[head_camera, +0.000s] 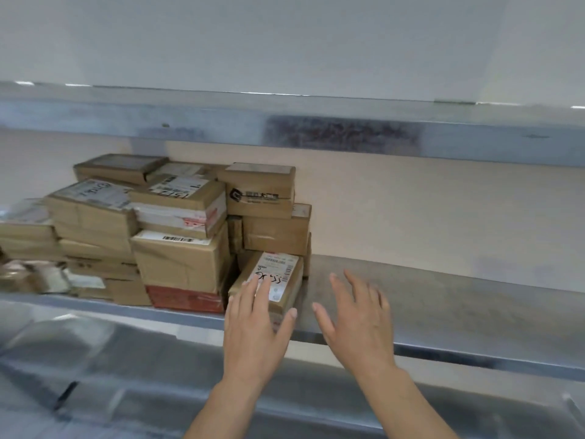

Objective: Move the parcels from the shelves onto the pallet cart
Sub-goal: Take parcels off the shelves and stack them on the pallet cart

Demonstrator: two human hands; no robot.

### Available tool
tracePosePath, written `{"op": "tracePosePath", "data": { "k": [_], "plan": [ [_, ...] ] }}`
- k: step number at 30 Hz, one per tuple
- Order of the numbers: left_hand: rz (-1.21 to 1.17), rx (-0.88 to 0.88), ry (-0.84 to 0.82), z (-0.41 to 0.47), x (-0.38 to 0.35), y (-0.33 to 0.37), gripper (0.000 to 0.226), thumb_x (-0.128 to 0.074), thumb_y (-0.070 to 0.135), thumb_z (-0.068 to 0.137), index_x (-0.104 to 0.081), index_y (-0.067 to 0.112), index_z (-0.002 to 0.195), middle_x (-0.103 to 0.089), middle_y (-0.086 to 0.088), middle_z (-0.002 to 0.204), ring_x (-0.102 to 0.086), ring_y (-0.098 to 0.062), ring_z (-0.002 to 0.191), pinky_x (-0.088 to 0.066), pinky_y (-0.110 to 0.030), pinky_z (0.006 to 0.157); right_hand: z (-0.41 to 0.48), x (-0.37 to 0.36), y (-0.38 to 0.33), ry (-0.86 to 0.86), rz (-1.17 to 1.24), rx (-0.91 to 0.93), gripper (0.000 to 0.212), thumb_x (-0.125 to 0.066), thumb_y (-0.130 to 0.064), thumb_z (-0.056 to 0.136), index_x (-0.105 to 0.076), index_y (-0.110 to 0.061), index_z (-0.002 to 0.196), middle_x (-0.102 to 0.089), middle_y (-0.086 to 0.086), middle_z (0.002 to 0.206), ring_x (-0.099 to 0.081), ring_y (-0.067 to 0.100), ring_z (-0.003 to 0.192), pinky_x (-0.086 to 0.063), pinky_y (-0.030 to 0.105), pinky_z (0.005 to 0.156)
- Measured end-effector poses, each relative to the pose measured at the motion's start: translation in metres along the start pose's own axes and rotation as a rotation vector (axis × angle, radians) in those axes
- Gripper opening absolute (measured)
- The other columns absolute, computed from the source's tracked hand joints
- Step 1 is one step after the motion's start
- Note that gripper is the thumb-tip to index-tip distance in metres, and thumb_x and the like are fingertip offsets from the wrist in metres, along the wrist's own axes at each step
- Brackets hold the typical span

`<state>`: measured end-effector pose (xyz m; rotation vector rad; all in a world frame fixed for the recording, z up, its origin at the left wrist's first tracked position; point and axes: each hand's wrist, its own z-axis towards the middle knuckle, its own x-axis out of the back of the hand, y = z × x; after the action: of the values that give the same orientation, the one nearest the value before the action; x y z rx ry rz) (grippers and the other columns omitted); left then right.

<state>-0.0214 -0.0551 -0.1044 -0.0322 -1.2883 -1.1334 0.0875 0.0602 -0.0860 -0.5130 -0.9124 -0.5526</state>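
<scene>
Several cardboard parcels point(180, 236) are stacked on the left half of a metal shelf point(443, 305). At the stack's right end a small flat parcel point(280, 274) with a white label and black handwriting lies at the shelf's front edge. My left hand point(256, 324) lies on top of this parcel, fingers straight over the label and thumb out at its right front corner. My right hand point(357, 318) hovers open just right of the parcel, above the bare shelf, fingers spread and holding nothing. No pallet cart is in view.
Above the parcels runs the metal front beam of an upper shelf point(316, 131), with a pale wall behind. The right half of the shelf is bare metal. Below the shelf edge a blurred grey lower shelf point(126, 375) shows.
</scene>
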Motion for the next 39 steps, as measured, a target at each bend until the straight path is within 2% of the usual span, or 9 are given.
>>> {"op": "tracePosePath", "data": {
  "k": [6, 16, 20, 22, 26, 29, 33, 36, 39],
  "plan": [
    [-0.097, 0.134, -0.056, 0.013, 0.007, -0.03, 0.072, -0.053, 0.046, 0.09, -0.022, 0.022, 0.15, -0.018, 0.0, 0.157, -0.016, -0.018, 0.143, -0.022, -0.035, 0.114, 0.007, -0.018, -0.025, -0.106, -0.002, -0.001, 0.058, -0.039, -0.051, 0.079, -0.07, -0.012, 0.108, -0.068, 0.014, 0.108, -0.067, 0.033, 0.091, -0.054, 0.046, 0.078],
    [-0.242, 0.278, -0.104, 0.025, -0.002, -0.048, 0.074, -0.055, 0.045, 0.089, -0.023, 0.017, 0.15, -0.027, -0.006, 0.153, -0.023, -0.022, 0.141, -0.027, -0.037, 0.11, 0.011, -0.038, -0.032, -0.202, -0.056, -0.002, 0.049, -0.069, -0.046, 0.073, -0.07, -0.013, 0.11, -0.068, 0.012, 0.111, -0.068, 0.029, 0.094, -0.055, 0.042, 0.077],
    [-0.272, 0.274, -0.112, 0.028, -0.004, -0.044, 0.067, -0.051, 0.044, 0.092, -0.028, 0.016, 0.148, -0.06, 0.004, 0.113, -0.048, -0.018, 0.114, -0.04, -0.034, 0.093, 0.01, -0.039, -0.029, -0.237, -0.046, -0.043, 0.046, -0.066, -0.043, 0.079, -0.068, -0.013, 0.113, -0.067, 0.013, 0.116, -0.066, 0.031, 0.099, -0.054, 0.044, 0.081],
    [-0.333, 0.273, -0.186, 0.029, -0.007, -0.038, 0.061, -0.047, 0.041, 0.094, -0.027, 0.02, 0.148, -0.061, 0.011, 0.094, -0.055, -0.015, 0.098, -0.041, -0.031, 0.082, 0.01, -0.038, -0.027, -0.259, -0.034, -0.074, 0.047, -0.056, -0.045, 0.082, -0.068, -0.011, 0.112, -0.067, 0.014, 0.115, -0.066, 0.032, 0.097, -0.054, 0.045, 0.079],
    [-0.438, 0.232, -0.299, 0.028, -0.018, -0.03, 0.057, -0.047, 0.031, 0.097, -0.024, 0.026, 0.149, -0.063, 0.01, 0.089, -0.059, -0.011, 0.092, -0.039, -0.027, 0.079, 0.01, -0.035, -0.02, -0.255, -0.007, -0.108, 0.046, -0.057, -0.041, 0.077, -0.069, -0.009, 0.108, -0.067, 0.017, 0.111, -0.067, 0.034, 0.091, -0.055, 0.045, 0.072],
    [-0.471, 0.177, -0.379, 0.027, -0.023, -0.024, 0.058, -0.046, 0.028, 0.098, -0.02, 0.032, 0.149, -0.066, 0.011, 0.092, -0.059, -0.007, 0.095, -0.037, -0.024, 0.078, 0.009, -0.037, -0.015, -0.226, 0.024, -0.151, 0.047, -0.059, -0.04, 0.083, -0.064, -0.009, 0.118, -0.061, 0.02, 0.122, -0.063, 0.038, 0.103, -0.052, 0.048, 0.081],
    [-0.414, 0.167, -0.251, 0.043, -0.025, -0.028, 0.055, -0.048, 0.031, 0.095, -0.029, 0.027, 0.147, -0.059, 0.006, 0.107, -0.055, -0.015, 0.107, -0.041, -0.03, 0.087, 0.009, -0.033, -0.012, -0.357, -0.026, -0.236, 0.066, -0.036, -0.058, 0.095, -0.029, -0.019, 0.147, -0.028, 0.012, 0.153, -0.033, 0.029, 0.136, -0.03, 0.041, 0.107],
    [-0.311, 0.208, -0.227, 0.064, -0.027, -0.033, 0.061, -0.05, 0.034, 0.095, -0.027, 0.016, 0.148, -0.039, -0.01, 0.143, -0.037, -0.026, 0.133, -0.033, -0.037, 0.108, 0.008, -0.033, -0.012, -0.378, -0.007, -0.287, 0.073, -0.037, -0.065, 0.091, -0.026, -0.019, 0.146, -0.036, 0.008, 0.146, -0.04, 0.026, 0.13, -0.036, 0.04, 0.102],
    [-0.236, 0.23, -0.34, 0.083, -0.029, -0.032, 0.068, -0.05, 0.038, 0.095, -0.02, 0.012, 0.15, -0.027, -0.013, 0.153, -0.026, -0.027, 0.141, -0.024, -0.037, 0.113, 0.007, -0.035, -0.017, -0.425, -0.014, -0.328, 0.076, -0.032, -0.069, 0.09, -0.03, -0.015, 0.144, -0.045, 0.006, 0.138, -0.046, 0.024, 0.124, -0.038, 0.039, 0.098]
  ]
}}
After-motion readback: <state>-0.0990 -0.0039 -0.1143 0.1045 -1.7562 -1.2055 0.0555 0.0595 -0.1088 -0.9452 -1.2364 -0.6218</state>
